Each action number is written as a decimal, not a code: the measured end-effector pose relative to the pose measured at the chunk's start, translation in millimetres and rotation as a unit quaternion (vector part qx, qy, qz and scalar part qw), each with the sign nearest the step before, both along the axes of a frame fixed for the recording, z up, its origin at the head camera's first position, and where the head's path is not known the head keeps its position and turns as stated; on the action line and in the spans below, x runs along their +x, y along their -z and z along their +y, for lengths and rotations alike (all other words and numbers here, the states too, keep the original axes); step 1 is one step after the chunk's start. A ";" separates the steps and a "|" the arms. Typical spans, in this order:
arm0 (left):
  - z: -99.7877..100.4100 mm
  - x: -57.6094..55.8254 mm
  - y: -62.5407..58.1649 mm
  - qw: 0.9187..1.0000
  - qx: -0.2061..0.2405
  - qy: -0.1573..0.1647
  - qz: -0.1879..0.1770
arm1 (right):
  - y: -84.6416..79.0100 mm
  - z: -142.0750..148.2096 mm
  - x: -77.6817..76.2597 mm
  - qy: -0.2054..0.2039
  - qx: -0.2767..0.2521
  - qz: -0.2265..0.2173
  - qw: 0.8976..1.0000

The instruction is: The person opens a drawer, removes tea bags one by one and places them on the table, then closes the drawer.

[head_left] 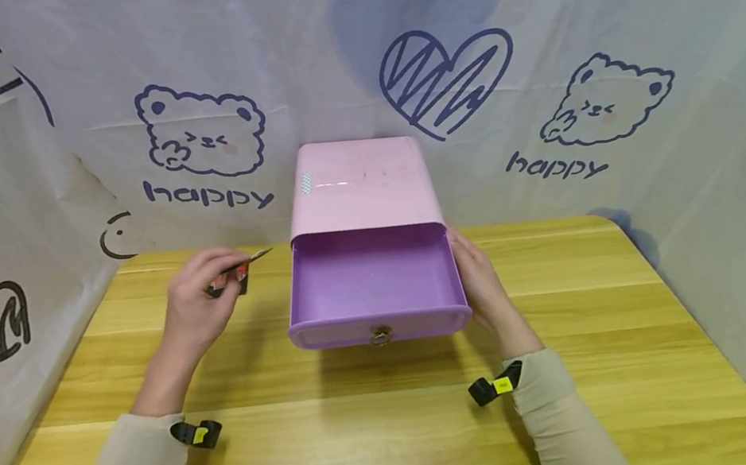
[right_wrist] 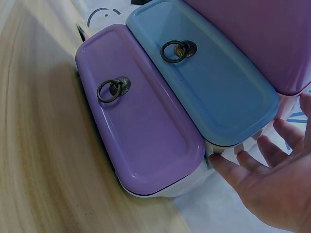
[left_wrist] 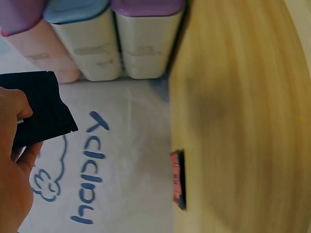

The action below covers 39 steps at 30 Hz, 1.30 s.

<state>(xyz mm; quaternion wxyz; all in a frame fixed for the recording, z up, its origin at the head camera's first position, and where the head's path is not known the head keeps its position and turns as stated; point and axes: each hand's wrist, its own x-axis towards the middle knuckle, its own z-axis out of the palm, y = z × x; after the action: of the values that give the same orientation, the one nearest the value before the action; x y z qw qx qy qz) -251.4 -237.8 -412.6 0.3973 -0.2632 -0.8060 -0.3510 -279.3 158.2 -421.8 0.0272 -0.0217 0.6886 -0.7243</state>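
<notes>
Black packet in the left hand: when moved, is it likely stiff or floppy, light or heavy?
The black packet is probably light: the left hand pinches it, and it looks thin in the head view. It likely flexes a little without drooping, as its free edge looks wavy yet it juts out from the hand. Being flat, it seems unlikely to roll.

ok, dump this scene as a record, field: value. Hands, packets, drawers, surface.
left hand: left hand pinches a flat, dark rectangular packet, beside the unit
right hand: right hand at the unit's right side, fingers extended
second packet: small black-and-red flat packet, on table
unit: pink-topped, plastic-looking drawer stack
top drawer: glossy purple drawer, pulled open
middle drawer: light-blue rounded drawer, closed
bottom drawer: purple rounded drawer, closed
surface: yellow wood-grain table
</notes>
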 end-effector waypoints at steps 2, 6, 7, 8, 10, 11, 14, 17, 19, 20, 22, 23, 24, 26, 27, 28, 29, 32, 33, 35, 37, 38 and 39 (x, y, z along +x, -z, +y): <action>-1.6 -4.0 5.0 1.000 -0.010 -0.006 -0.012 | 0.2 0.1 0.0 0.001 -0.001 0.000 1.000; -3.6 -10.2 12.8 0.999 -0.027 -0.023 -0.041 | -0.2 0.2 0.2 0.004 0.004 -0.001 1.000; -4.0 -11.5 14.3 0.998 -0.032 -0.029 -0.049 | -0.2 0.3 0.2 0.005 0.005 -0.003 1.000; -4.3 -12.7 15.7 0.997 -0.034 -0.035 -0.058 | -0.2 0.3 0.2 0.006 0.007 -0.004 1.000; -4.7 -15.4 17.8 0.995 -0.045 -0.047 -0.073 | -0.4 0.3 0.1 0.005 0.008 -0.004 1.000; -4.7 -16.8 18.5 0.994 -0.052 -0.054 -0.079 | -0.4 0.2 0.1 0.006 0.007 -0.004 1.000; -5.2 -22.6 20.5 0.990 -0.081 -0.067 -0.094 | -0.1 0.4 -0.4 0.006 0.005 -0.002 1.000; -6.1 -30.3 22.5 0.984 -0.125 -0.075 -0.103 | 0.6 0.8 -1.1 0.005 0.004 0.001 1.000; -6.7 -35.6 23.9 0.979 -0.155 -0.077 -0.108 | 1.2 0.6 -1.5 0.004 -0.001 0.003 1.000; -7.1 -38.2 24.7 0.976 -0.169 -0.077 -0.114 | 1.3 0.5 -1.5 0.003 -0.003 0.004 1.000; -7.2 -42.5 25.6 0.970 -0.193 -0.075 -0.126 | 1.2 0.2 -1.3 0.001 -0.006 0.004 1.000; -7.4 -44.6 25.8 0.967 -0.202 -0.074 -0.135 | 1.2 -0.1 -1.0 0.001 -0.008 0.004 1.000; -7.4 -46.5 25.9 0.964 -0.209 -0.072 -0.145 | 1.1 -0.5 -0.8 0.001 -0.009 0.004 1.000; -7.1 -49.9 25.8 0.959 -0.219 -0.069 -0.169 | 1.1 -0.4 -0.4 0.001 -0.009 0.004 1.000; -6.9 -51.4 25.5 0.956 -0.222 -0.068 -0.180 | 1.1 -0.4 -0.2 0.002 -0.009 0.004 1.000; -6.7 -53.1 25.4 0.952 -0.225 -0.066 -0.194 | 1.2 -0.2 -0.3 0.003 -0.008 0.004 1.000; -6.5 -54.6 25.4 0.949 -0.227 -0.063 -0.208 | 1.2 -0.2 -0.1 0.002 -0.009 0.004 1.000; -5.5 -59.4 27.2 0.939 -0.233 -0.056 -0.246 | 1.1 0.0 -0.3 -0.002 -0.009 0.006 1.000; -5.4 -61.1 28.2 0.936 -0.236 -0.053 -0.255 | 0.8 -0.3 0.1 -0.004 -0.011 0.007 1.000; -5.0 -64.7 31.0 0.932 -0.242 -0.047 -0.265 | 0.3 -0.6 0.7 -0.006 -0.015 0.008 1.000; -4.7 -68.3 33.7 0.930 -0.250 -0.039 -0.265 | -0.1 -0.6 1.2 -0.006 -0.016 0.006 1.000; -4.5 -70.0 35.1 0.930 -0.253 -0.036 -0.264 | -0.3 -0.7 1.8 -0.005 -0.016 0.006 1.000; -3.9 -71.3 36.2 0.929 -0.257 -0.034 -0.263 | -0.2 -0.7 1.8 -0.004 -0.016 0.005 1.000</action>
<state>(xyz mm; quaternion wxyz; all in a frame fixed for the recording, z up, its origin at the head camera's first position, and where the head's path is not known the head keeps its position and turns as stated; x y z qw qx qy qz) -322.6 -241.7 -448.8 0.1016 -0.2274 -0.9527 -0.1745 -277.5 157.5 -421.5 0.0267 -0.0288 0.6771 -0.7348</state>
